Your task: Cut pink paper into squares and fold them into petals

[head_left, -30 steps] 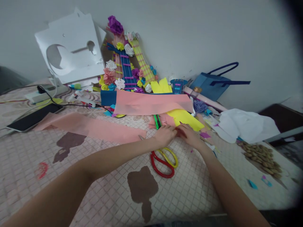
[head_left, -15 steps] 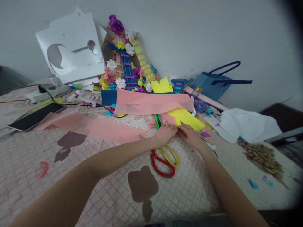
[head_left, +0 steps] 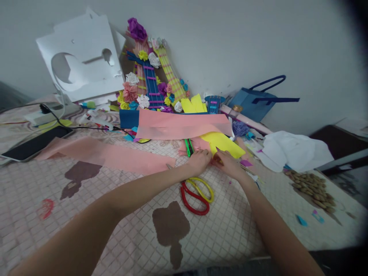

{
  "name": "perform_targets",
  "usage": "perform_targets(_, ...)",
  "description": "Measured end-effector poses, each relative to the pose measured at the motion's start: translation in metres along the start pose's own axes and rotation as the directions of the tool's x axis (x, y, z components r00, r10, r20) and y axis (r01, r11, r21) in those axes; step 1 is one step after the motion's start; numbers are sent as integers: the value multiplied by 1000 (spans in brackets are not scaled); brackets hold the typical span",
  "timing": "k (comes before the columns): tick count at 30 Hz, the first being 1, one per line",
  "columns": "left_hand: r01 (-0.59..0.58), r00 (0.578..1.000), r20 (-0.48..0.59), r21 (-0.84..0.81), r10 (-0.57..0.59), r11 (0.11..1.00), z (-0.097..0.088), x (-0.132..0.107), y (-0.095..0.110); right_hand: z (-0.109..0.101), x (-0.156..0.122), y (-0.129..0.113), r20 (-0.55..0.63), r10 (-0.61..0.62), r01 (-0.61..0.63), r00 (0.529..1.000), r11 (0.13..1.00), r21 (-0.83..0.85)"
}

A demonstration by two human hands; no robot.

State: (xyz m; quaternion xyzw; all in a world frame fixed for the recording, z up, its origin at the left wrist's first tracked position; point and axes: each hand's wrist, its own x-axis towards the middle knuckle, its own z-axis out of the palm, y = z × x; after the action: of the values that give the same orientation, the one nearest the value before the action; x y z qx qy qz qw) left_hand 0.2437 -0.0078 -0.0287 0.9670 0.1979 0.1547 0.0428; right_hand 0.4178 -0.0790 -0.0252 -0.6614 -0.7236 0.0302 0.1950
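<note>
Side by side near the middle of the table, my two hands bend over a small pile of pink crepe paper [head_left: 202, 144]. My left hand [head_left: 200, 161] has its fingers curled down on the pile's front edge. Just right of it, my right hand [head_left: 227, 164] is closed in a pinch; a small reddish-brown bit shows at its fingertips, mostly hidden. Beyond the left knuckles lies a green utility knife [head_left: 188, 147]. Yellow crepe paper [head_left: 222, 143] spreads behind the right fingers. Scissors with red and yellow handles [head_left: 197, 197] lie under my left forearm.
A long pink strip [head_left: 126, 155] lies left, near a phone [head_left: 37, 143] and a glue gun [head_left: 96, 119]. Folded pink paper [head_left: 184, 124] lies behind the hands. Paper-flower guitars [head_left: 152, 80] lean on the wall. Peanuts [head_left: 313, 189] and a white plastic bag [head_left: 296, 149] sit right.
The whole view has shifted slightly, so things appear a little further left. My hands stay together at the pink paper, with only small finger movement.
</note>
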Motion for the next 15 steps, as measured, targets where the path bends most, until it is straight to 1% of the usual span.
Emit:
perform_targets(3, 18, 1000, 13, -15, -18, 1000, -6, -3, 3, -3, -3, -5, 19, 24, -25, 1000, 998, 66)
perform_targets(6, 44, 999, 12, -42, -43, 998, -19, -7, -2, -6, -7, -7, 48, 50, -57, 998, 985, 162)
perform_targets(8, 83, 997, 5, -60, -83, 995, -31, -9, -12, -9, -9, -7, 67, 59, -73, 996, 969, 236)
perform_targets(11, 163, 987, 2, -80, -163, 983, -48, -12, -38, -14, -8, -11, 116, 42, -79, 992, 937, 341)
perform_targets(13, 207, 978, 7, -96, -207, 974, -53, -16, -55, -17, -4, -17, 163, 11, -75, 987, 916, 394)
perform_targets(15, 234, 972, 16, -113, -234, 966, -53, -21, -67, -17, 4, -25, 204, -22, -71, 979, 897, 436)
